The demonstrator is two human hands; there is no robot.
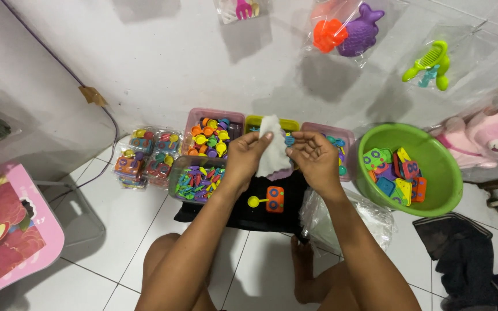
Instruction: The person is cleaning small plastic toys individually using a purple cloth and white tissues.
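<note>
My left hand (248, 154) is closed on a white cloth (272, 151), pinching its upper edge. My right hand (313, 156) sits at 3 o'clock of the cloth, fingers curled, touching its edge. At 6 o'clock, an orange toy block (275, 198) lies on a black mat (243, 216). A green basin (433, 151) stands at 3 o'clock.

Left hand (248, 154): bare, no glove, ring or watch is seen.
Right hand (312, 158): bare, nothing is worn on the fingers or wrist.
Forearms: uncovered up to the bottom edge of the view; no sleeves are seen.
Legs: knees and one foot are left bare; no footwear is seen.
</note>
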